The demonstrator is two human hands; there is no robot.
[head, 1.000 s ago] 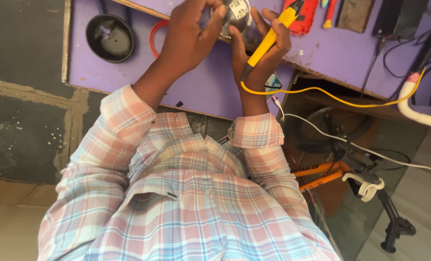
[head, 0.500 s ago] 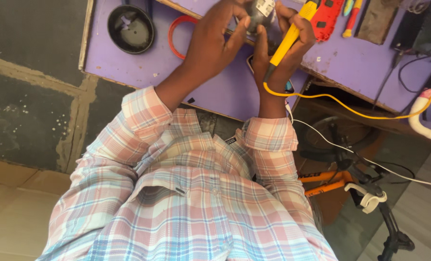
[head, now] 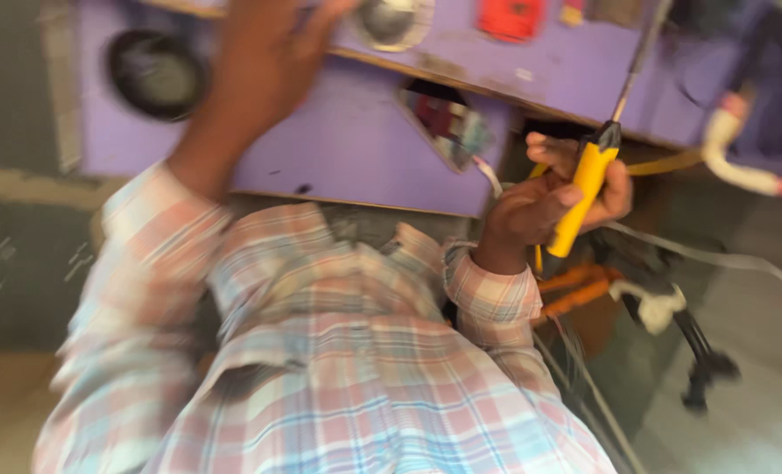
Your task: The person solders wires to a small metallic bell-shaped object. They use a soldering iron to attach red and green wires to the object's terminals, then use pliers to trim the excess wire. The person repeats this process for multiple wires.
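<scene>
My right hand [head: 540, 197] has dropped below the edge of the purple table [head: 347, 149] and is shut on a yellow-handled soldering tool [head: 584, 189], whose thin metal shaft points up over the table. A yellow cord [head: 667, 164] trails from it to the right. My left hand [head: 259, 61] is raised over the table top, blurred, with its fingertips near a round metal part [head: 391, 17] at the top edge. Blur hides whether those fingers grip the part. Both arms wear a pink and blue plaid shirt.
A round black dish [head: 154, 75] lies on the table's left. A red tool [head: 509, 17] lies at the top. A white and pink hose [head: 746, 171] runs at right. Orange-handled pliers [head: 575, 290] and a black stand [head: 703, 351] sit on the floor below.
My right hand has come down and to the right, off the table, with the yellow tool. It no longer meets the left hand at the round metal part. The view shifted and blurred.
</scene>
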